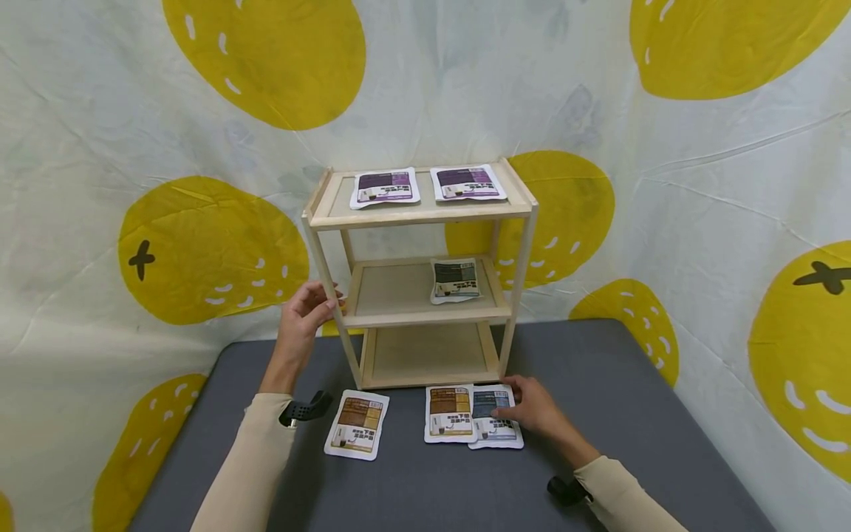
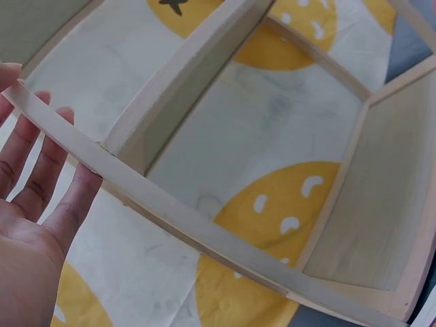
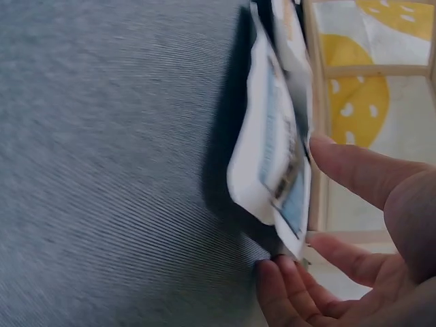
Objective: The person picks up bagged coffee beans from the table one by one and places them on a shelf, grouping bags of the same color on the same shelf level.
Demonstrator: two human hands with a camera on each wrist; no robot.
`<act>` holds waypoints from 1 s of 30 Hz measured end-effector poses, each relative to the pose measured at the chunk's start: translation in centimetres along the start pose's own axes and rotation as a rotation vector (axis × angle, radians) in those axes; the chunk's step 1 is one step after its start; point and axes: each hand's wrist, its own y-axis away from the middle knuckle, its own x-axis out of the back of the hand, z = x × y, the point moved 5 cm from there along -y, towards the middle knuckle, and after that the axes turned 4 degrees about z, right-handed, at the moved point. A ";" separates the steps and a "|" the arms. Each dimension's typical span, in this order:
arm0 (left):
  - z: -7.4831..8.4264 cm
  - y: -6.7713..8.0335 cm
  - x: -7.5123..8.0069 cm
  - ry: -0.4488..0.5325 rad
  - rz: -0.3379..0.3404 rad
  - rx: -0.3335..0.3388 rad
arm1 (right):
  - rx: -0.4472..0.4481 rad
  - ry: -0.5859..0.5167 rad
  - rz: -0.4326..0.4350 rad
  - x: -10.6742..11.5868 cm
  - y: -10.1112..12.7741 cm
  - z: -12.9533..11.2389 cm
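Our right hand (image 1: pixel 535 408) lies on the blue pouch (image 1: pixel 493 425) at the front of the grey counter (image 1: pixel 638 399), fingers under one edge and thumb (image 3: pixel 354 167) over its face, so the packet is pinched and tipped up on its side in the right wrist view. The blue pouch overlaps the brown pouch (image 1: pixel 449 414) just beside it; a second brown pouch (image 1: pixel 357 423) lies apart to the left. We judge the pouch light, thin and floppy, with a slick film face, so a grip at the sealed border should hold best.

Our left hand (image 1: pixel 304 316) is spread open, straight fingers (image 2: pixel 41 160) pressed against the front left post of the wooden shelf (image 1: pixel 525 214), holding nothing.

The middle tier has one dark pouch (image 1: pixel 455 279) at its right and bare room to its left. The bottom tier shows bare board. Each tier has a raised lip and posts at the corners, which a pouch would have to pass.
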 end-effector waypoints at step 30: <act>-0.1 -0.1 0.0 0.021 -0.011 0.006 | 0.115 -0.067 -0.105 0.7 0.6 -0.8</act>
